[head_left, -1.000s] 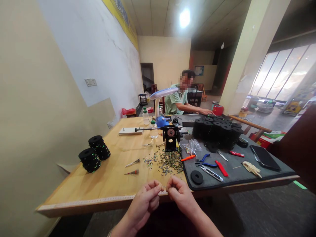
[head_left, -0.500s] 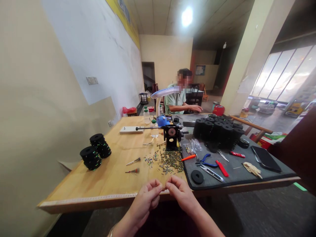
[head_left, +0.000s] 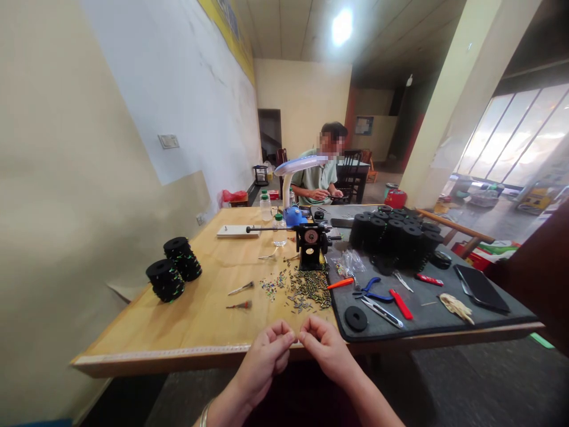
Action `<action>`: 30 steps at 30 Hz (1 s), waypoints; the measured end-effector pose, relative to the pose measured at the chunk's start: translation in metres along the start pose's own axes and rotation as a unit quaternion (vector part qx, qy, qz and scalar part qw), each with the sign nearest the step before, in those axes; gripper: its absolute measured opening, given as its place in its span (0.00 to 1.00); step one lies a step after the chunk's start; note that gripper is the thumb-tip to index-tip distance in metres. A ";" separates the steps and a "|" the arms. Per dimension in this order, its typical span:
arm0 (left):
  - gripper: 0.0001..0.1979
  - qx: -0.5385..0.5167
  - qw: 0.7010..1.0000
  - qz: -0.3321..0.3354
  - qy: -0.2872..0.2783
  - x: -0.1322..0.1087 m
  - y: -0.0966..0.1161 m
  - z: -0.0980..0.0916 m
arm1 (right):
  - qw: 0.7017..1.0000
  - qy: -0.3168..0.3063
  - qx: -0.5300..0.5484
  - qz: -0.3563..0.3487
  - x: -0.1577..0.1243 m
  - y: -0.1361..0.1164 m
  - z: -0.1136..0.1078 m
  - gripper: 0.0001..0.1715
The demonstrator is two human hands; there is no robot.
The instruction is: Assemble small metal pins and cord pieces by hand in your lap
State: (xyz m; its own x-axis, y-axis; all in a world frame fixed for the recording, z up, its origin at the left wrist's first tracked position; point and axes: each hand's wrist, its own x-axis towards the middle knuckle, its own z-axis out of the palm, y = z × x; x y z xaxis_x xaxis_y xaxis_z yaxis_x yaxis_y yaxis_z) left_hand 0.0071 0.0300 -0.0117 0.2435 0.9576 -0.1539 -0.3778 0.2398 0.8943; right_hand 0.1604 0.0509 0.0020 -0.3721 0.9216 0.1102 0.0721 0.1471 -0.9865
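Note:
Close together at the table's front edge, my left hand (head_left: 270, 354) and my right hand (head_left: 328, 351) each pinch thumb against fingertips. Whatever sits between the fingers is too small to make out. Just beyond them lies a pile of small dark and brass-coloured metal pieces (head_left: 311, 289), with tiny coloured beads (head_left: 273, 284) scattered to its left. Two small brush-like tools, one pale-stemmed (head_left: 241, 288) and one red-banded (head_left: 239, 305), rest on the wood. Behind the pile stands a black hand-cranked winder (head_left: 310, 246) with a long rod pointing left. A black foam disc (head_left: 356, 318) lies right of my hands.
On the grey mat (head_left: 427, 311) are blue-handled pliers (head_left: 376, 290), an orange-handled tool (head_left: 340, 283), a silver cutter (head_left: 382, 312) and many black foam spools (head_left: 400, 234). More wound spools (head_left: 165, 280) stand left. A desk lamp (head_left: 293, 216) and a seated person (head_left: 313, 178) are beyond.
My hands stay pinched at nearly the same place. The view has shifted slightly. The person across has drawn an outstretched hand back toward their body, and both their hands now meet.

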 end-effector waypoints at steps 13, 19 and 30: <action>0.20 -0.002 1.000 -0.010 0.003 0.000 0.009 0.002 | 0.996 -0.021 0.059 0.056 -0.001 0.008 -0.006 0.24; 0.21 -0.013 1.000 -0.015 0.007 0.001 0.009 -0.003 | 0.989 -0.054 0.075 0.115 0.000 0.003 -0.012 0.16; 0.21 -0.017 1.000 -0.003 0.019 -0.003 0.007 -0.013 | 0.994 -0.046 0.025 0.092 0.001 -0.008 -0.012 0.06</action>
State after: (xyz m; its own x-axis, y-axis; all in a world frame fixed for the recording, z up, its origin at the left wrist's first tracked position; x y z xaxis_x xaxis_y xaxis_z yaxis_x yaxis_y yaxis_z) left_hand -0.0083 0.0314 -0.0104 0.2128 0.9612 -0.1758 -0.4060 0.2506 0.8788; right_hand 0.1709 0.0547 0.0114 -0.4402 0.8942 -0.0812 0.1017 -0.0402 -0.9940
